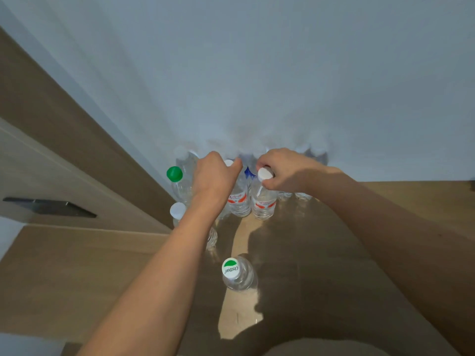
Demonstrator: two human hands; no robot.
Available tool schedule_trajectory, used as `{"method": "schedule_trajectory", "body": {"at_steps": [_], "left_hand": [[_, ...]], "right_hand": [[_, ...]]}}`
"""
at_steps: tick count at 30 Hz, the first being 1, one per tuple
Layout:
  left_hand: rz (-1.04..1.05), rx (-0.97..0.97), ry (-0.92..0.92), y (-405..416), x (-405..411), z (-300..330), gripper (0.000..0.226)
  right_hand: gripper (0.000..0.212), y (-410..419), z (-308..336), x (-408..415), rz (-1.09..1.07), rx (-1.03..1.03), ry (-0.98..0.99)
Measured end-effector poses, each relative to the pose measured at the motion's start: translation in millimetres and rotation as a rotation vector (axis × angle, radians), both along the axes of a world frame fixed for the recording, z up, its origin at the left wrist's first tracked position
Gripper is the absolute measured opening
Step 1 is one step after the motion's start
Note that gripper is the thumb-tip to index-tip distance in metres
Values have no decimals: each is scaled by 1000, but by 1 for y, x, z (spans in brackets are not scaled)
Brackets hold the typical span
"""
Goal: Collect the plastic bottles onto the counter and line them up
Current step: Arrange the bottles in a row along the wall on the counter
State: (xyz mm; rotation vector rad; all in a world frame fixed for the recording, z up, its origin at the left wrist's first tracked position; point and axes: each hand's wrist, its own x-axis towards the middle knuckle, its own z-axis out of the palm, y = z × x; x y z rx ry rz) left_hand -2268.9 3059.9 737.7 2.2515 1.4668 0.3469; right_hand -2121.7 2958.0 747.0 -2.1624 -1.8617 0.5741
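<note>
Nearest me stands a clear bottle [239, 276] whose green-and-white cap reads "Cestbon". Farther off, by the wall [257, 73], more clear bottles cluster on the counter [321, 253]. My right hand [280, 170] pinches the white cap of a red-labelled bottle [263, 201]; the label's writing is too small to read. My left hand [214, 176] is closed over its red-labelled neighbour [240, 201]. At far left stand a green-capped bottle [177, 181] and a white-capped one [177, 210].
</note>
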Motion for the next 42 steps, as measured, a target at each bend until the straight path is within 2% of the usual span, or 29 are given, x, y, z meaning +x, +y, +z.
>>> {"method": "schedule_trajectory", "body": {"at_steps": [3,11,18,20,24,26,29,30,33,35,38,42], "left_hand": [[-2,-43,10,-4,1,-11,46],[19,-24,-10,0,1,-23,40],[35,-12,-19,-6,2,-20,30],[36,-14,-23,-9,1,-19,29],[15,-5,21,-14,0,-13,36],[10,-1,70,-17,-2,-7,47],[25,102,55,-29,-14,10,52],[24,162,11,-33,-22,17,46],[-98,377,-137,-36,-56,35,22],[-242,604,-131,-30,-86,38,10],[-229,780,-116,-25,-126,27,21],[-204,718,-91,-33,-158,-1,39]], "right_hand": [[10,4,-6,2,-36,-13,26],[22,9,-27,-7,-149,61,91],[21,4,-30,-6,-116,153,117],[21,2,-25,-6,-108,116,135],[14,0,-15,-12,-137,69,180],[20,-5,-15,-12,-154,62,208],[66,-21,-13,-14,-197,17,277],[72,-26,-11,-17,-222,54,278],[56,-44,-3,-33,-260,274,225],[49,-55,4,-52,-212,378,207],[42,-70,10,-86,-90,450,214],[36,-79,9,-128,-38,533,270]]}}
